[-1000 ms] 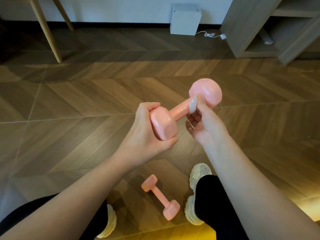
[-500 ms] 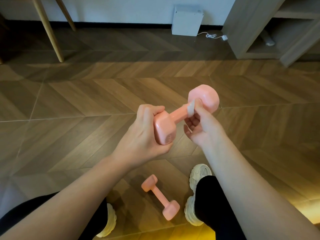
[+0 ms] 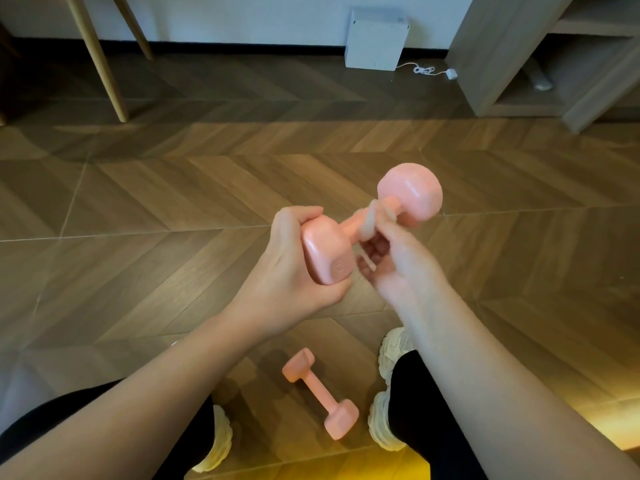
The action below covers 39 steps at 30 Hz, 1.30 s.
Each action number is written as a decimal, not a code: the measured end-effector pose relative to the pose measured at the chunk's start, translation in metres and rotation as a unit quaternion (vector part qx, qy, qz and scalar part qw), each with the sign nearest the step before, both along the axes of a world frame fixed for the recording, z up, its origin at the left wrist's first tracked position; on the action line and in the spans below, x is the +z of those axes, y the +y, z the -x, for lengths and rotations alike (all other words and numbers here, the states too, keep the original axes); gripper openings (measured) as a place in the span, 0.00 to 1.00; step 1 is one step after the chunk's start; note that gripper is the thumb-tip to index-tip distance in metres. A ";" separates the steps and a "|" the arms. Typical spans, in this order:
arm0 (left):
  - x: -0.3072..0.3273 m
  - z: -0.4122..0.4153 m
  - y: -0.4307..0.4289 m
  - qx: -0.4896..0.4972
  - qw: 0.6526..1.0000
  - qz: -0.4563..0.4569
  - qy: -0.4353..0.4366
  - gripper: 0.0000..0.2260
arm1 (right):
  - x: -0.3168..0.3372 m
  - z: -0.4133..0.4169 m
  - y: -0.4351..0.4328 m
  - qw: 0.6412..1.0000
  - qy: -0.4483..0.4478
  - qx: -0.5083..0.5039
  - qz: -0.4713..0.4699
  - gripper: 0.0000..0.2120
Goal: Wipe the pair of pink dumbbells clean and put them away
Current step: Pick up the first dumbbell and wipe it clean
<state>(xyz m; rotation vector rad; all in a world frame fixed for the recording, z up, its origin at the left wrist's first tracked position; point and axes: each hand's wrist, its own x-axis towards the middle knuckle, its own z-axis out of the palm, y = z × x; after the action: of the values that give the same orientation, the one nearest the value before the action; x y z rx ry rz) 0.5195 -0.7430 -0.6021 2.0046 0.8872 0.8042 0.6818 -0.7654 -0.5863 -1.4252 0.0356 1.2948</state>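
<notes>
I hold a pink dumbbell (image 3: 410, 194) in the air over the floor, its far head up and to the right. My left hand (image 3: 282, 271) grips its near head from the left. My right hand (image 3: 398, 268) pinches a small pale wipe (image 3: 370, 221) against the dumbbell's handle; hand and wipe are blurred by motion. A second pink dumbbell (image 3: 320, 393) lies on the wooden floor between my feet, below the hands.
My white shoes (image 3: 382, 424) flank the floor dumbbell. A white box (image 3: 375, 38) with a cable stands by the far wall. A wooden shelf unit (image 3: 498, 53) is at the top right, and slanted wooden legs (image 3: 98, 60) stand at the top left.
My right hand has slid the wipe down the handle towards the near head, and the dumbbell has shifted slightly in my left hand's grip. The floor dumbbell has not moved.
</notes>
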 end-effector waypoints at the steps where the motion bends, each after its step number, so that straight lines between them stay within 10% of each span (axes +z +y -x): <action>1: 0.001 0.001 0.000 -0.003 1.000 0.028 -0.011 0.38 | 0.002 -0.006 0.002 1.000 0.004 -0.027 -0.015 0.13; 17: 0.013 -0.004 -0.005 0.028 0.958 0.256 -0.125 0.30 | 0.003 0.022 -0.012 0.996 -0.021 0.071 -0.051 0.12; 25: 0.016 -0.001 -0.004 -0.001 0.855 0.485 -0.185 0.41 | 0.012 -0.009 0.003 0.989 0.075 -0.053 -0.113 0.14; 29: 0.023 0.004 0.000 -0.047 0.779 0.585 -0.220 0.27 | 0.013 -0.007 0.002 0.978 0.122 -0.056 -0.162 0.31; 39: 0.027 0.010 0.005 -0.071 0.631 0.725 -0.266 0.33 | 0.017 -0.001 0.001 0.971 0.009 0.040 -0.236 0.18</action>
<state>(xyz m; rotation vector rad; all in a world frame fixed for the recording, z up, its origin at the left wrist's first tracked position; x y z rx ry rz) 0.5091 -0.7385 -0.5753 0.3151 0.5919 0.2624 0.6830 -0.7639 -0.5695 -1.0125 -0.3033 1.2777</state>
